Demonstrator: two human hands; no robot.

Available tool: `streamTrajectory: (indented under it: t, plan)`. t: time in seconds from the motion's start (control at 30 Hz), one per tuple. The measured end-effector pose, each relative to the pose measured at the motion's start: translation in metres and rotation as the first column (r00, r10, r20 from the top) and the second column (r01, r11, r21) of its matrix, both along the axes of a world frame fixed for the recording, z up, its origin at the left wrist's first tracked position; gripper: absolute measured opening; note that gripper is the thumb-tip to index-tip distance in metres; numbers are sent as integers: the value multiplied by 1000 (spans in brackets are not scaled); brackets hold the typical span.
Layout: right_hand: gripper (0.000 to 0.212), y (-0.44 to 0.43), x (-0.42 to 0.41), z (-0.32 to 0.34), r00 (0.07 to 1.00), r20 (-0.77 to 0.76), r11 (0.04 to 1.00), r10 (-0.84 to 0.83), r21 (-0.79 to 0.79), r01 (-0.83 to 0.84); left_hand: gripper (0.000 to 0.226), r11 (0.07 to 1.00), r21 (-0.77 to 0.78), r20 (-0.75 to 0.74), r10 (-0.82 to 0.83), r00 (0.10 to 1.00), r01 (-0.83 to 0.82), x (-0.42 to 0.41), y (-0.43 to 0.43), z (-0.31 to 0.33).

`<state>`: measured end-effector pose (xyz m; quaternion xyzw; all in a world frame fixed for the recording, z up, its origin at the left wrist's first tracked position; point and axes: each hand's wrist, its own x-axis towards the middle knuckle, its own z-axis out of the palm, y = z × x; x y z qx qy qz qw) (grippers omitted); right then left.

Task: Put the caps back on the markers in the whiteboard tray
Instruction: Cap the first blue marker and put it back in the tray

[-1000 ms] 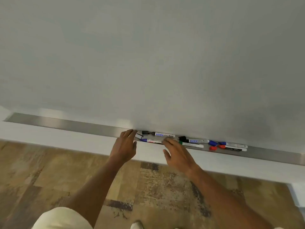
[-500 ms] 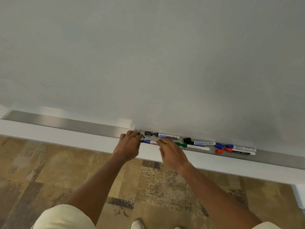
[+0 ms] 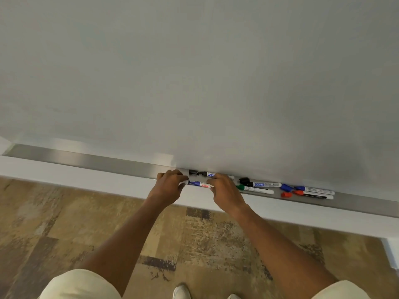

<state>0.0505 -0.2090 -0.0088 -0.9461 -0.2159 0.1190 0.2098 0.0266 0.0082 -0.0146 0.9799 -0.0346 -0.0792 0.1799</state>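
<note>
Left hand (image 3: 170,186) curled at the near edge of the tray, fingers closed around something small at the tip end of the blue marker (image 3: 199,184), what exactly not clear; right hand (image 3: 224,190) pinched shut on the same marker's barrel, just right of the left hand; marker lying level between both hands over the tray's near lip. Behind the hands, at the far side of the tray (image 3: 86,159), a black marker (image 3: 203,174) uncapped, partly hidden by the right hand. Further right, a loose black cap (image 3: 244,180) touching another black marker (image 3: 264,184), with a green marker (image 3: 254,189) just near of it. Further right again, a loose blue cap (image 3: 286,187) and a loose red cap (image 3: 286,194), then a blue-tipped marker (image 3: 315,190) and a red-tipped marker (image 3: 314,195) side by side. Above, blank whiteboard (image 3: 194,72); below, patterned floor (image 3: 64,223).
</note>
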Motion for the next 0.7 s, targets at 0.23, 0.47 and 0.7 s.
streamTrajectory:
  t: [0.23, 0.47, 0.7]
  plan:
    - [30, -15, -9, 22, 997, 72, 992, -31, 127, 21, 35, 957, -282, 103, 101, 990, -68, -4, -3, 25]
    - [29, -43, -11, 90, 971, 237, 973, -39, 230, -17, 14, 787, -610, 142, 220, 965, -89, -10, -13, 89]
    - [32, -68, -29, 152, 936, 340, 962, -86, 271, -10, 14, 510, -856, 58, 259, 964, -85, -27, -32, 136]
